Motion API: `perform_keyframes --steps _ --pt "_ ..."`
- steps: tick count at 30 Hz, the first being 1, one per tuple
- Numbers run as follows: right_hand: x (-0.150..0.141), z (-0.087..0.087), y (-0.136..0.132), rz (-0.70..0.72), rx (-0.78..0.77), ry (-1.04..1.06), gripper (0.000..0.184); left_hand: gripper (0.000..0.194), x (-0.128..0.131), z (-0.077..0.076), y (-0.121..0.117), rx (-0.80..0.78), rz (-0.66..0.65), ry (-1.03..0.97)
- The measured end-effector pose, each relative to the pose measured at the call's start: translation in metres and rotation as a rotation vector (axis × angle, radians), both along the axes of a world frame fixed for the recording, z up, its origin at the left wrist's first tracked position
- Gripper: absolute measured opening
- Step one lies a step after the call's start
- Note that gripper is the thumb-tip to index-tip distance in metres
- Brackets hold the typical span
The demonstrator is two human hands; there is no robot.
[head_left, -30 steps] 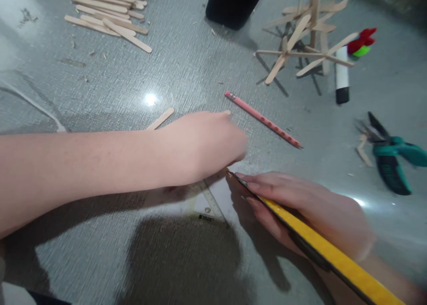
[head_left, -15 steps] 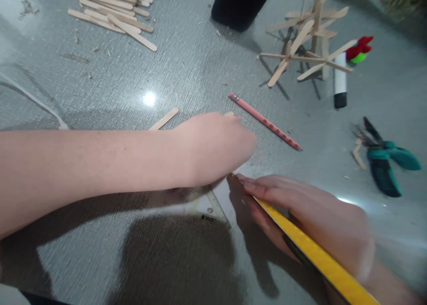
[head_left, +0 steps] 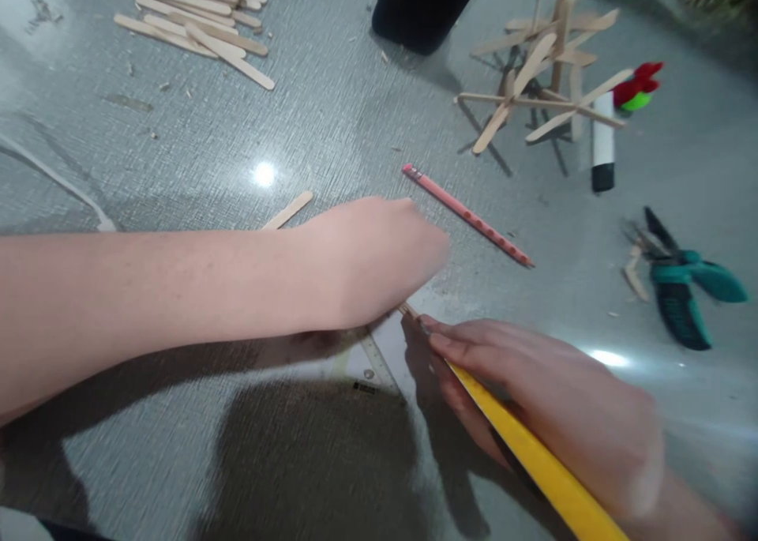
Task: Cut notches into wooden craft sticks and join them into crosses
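My left hand (head_left: 379, 261) is closed in a fist, its back to the camera and its fingers hidden underneath. From under the fist juts the narrow end of a wooden craft stick (head_left: 406, 309), which the left hand appears to grip. My right hand (head_left: 550, 407) is wrapped round a yellow utility knife (head_left: 515, 430), whose tip meets the stick's end. Beneath both hands lie a white paper (head_left: 394, 343) and a clear set square (head_left: 379, 359), partly covered. Another craft stick (head_left: 290, 209) pokes out behind my left wrist.
A pink pencil (head_left: 467, 213) lies beyond my hands. Teal-handled pliers (head_left: 681, 276) and a white marker (head_left: 602, 142) are at the right. Farther back are a structure of joined sticks (head_left: 545, 103), a black object (head_left: 423, 12) and a stick pile (head_left: 195, 4). A white cable (head_left: 59, 174) is at left.
The knife and my right hand have shifted slightly down and left, showing more of the stick's end. My left fist has moved slightly left and stays closed.
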State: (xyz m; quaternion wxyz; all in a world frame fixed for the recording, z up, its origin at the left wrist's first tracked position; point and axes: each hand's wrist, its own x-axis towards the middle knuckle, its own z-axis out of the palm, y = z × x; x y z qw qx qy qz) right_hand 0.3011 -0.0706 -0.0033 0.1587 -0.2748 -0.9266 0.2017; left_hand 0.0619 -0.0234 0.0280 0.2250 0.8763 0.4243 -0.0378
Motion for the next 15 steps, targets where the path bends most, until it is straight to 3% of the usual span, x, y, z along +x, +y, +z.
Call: perform_keyframes --steps 7,12,15 --pt "0.005 -0.003 0.0 0.025 -0.038 -0.069 0.018 0.031 0.001 -0.003 0.002 -0.016 -0.046 0.046" --pt "0.01 -0.008 -0.002 -0.038 -0.071 -0.094 0.02 0.028 0.0 -0.003 0.002 -0.036 -0.045 0.056" --pt "0.014 -0.012 0.002 0.029 -0.067 -0.106 0.026 0.03 -0.001 0.0 0.0 -0.009 -0.026 0.005"
